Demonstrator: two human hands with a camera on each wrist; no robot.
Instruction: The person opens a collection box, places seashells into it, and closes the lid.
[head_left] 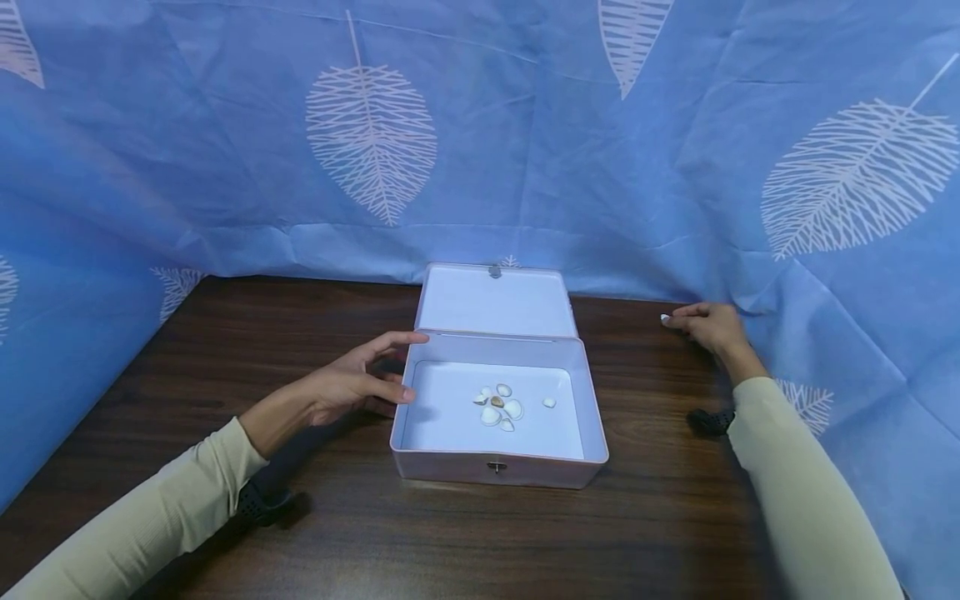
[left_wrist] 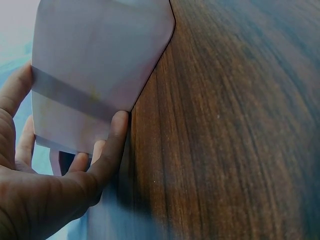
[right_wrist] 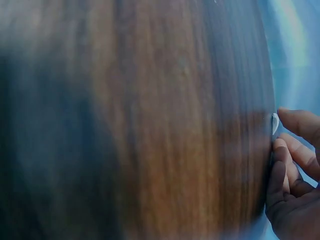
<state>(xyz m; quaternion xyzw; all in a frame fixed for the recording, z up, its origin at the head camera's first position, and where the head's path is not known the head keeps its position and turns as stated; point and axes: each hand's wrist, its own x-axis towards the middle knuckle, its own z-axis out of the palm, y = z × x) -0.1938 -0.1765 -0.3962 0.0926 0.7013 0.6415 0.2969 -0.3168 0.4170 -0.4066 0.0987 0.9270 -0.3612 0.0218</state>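
Note:
A white metal box (head_left: pixel 498 468) stands on the table with its lid (head_left: pixel 495 302) tipped back. Several small seashells (head_left: pixel 491 415) lie clustered on its floor, and a single shell (head_left: pixel 549 402) sits apart to their right. My left hand (head_left: pixel 352 379) rests against the box's left side, fingers spread and fairly straight; the left wrist view shows fingertips touching the outer wall (left_wrist: pixel 95 65). Far to the right, near the table's back edge, my right hand (head_left: pixel 708 327) pinches a small white seashell (head_left: pixel 665 318) between thumb and fingers. That same shell (right_wrist: pixel 275 123) shows at the fingertips in the right wrist view.
The dark wooden table (head_left: pixel 322 533) extends around the box. Blue cloth (head_left: pixel 525 167) with white leaf prints hangs along the back and both sides. A small latch (head_left: pixel 497 467) is on the box's front.

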